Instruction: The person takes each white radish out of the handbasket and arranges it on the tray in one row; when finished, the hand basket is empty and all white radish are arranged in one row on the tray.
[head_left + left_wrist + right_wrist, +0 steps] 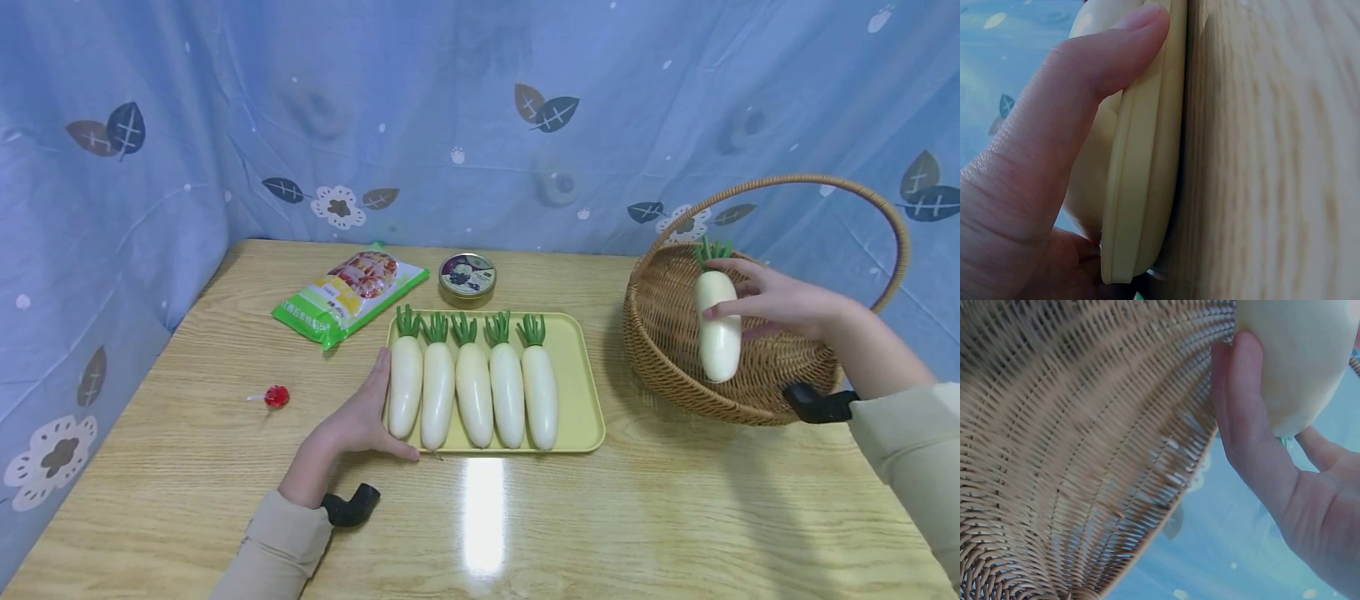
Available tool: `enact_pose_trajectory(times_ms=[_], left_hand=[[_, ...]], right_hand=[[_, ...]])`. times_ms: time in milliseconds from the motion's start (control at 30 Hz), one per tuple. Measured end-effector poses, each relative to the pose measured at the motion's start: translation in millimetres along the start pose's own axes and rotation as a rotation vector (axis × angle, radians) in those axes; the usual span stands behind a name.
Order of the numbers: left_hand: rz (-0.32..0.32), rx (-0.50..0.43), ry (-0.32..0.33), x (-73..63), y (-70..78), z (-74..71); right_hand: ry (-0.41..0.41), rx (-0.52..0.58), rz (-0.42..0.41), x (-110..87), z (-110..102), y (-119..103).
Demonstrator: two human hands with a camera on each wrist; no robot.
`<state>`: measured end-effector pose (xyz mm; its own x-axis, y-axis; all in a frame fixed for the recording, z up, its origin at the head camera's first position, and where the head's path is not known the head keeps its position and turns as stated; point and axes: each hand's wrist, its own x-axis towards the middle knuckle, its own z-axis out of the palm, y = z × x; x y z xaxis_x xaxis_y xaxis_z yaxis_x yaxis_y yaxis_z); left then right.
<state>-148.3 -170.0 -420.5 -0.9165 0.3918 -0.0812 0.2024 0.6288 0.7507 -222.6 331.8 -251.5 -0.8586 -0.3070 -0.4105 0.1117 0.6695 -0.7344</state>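
My right hand (780,300) grips a white radish (718,325) with green stalks, held nearly upright over the opening of a wicker basket (667,387). In the right wrist view, the fingers (1247,387) lie along the side of the radish (1297,362), with the basket wall (1097,444) beside it. My left hand (363,417) holds the near left corner of a yellow tray (577,383), its thumb on the front rim and its fingers along the left side. Several white radishes (472,396) lie side by side on this tray, their stalks pointing away from me.
A green and white food packet (352,292) lies behind the tray at left, beside a round tin (467,279). A red lollipop (277,396) is on the wooden table (187,483) to the left. The basket's tall handle (817,178) arches up; a blue patterned curtain (450,125) hangs behind.
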Motion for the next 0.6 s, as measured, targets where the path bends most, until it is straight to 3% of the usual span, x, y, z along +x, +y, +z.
enact_pose_trajectory(times_ms=[600], left_hand=[[-0.004, -0.007, -0.004, -0.1, -0.1, 0.1]], right_hand=[[0.091, -0.046, -0.055, -24.1, 32, -7]])
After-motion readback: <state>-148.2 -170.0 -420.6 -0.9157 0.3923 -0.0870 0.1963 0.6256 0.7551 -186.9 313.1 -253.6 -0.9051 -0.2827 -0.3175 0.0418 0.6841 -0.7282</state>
